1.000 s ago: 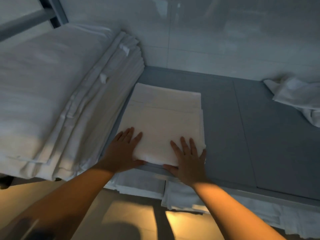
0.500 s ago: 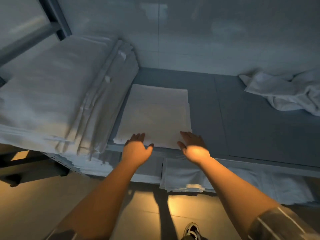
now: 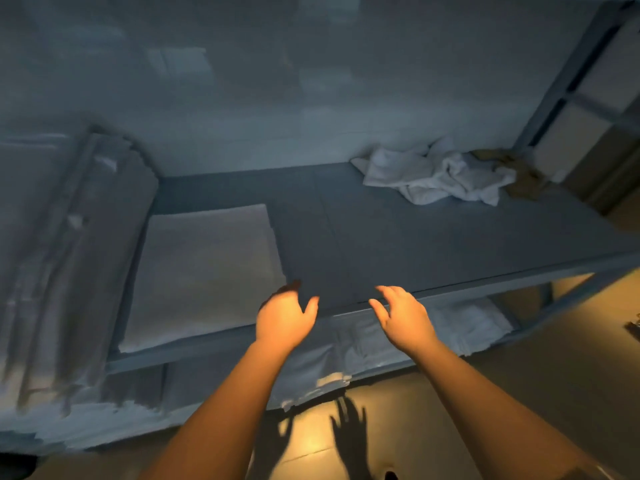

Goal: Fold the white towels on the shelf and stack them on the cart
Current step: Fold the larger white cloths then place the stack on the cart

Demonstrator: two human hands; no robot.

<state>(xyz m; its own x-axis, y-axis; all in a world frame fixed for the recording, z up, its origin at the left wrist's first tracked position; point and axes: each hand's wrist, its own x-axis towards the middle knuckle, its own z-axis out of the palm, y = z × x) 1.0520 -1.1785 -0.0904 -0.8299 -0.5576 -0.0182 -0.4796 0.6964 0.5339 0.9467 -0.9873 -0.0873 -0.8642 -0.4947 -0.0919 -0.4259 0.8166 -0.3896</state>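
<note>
Both off folded towel (image 3: 204, 271) now, left hand (image 3: 282, 318) & right hand (image 3: 403, 317) empty, fingers loose, over shelf (image 3: 433, 244) front edge. Folded towel flat at shelf left. Probably next: crumpled towel (image 3: 433, 176), far right-rear.

Left hand (image 3: 284, 315) and right hand (image 3: 403, 315) have lifted off the folded white towel (image 3: 204, 271), now empty above the grey shelf's (image 3: 433, 244) front edge.

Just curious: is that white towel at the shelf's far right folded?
Not folded: the white towel lies crumpled in a loose heap.
</note>
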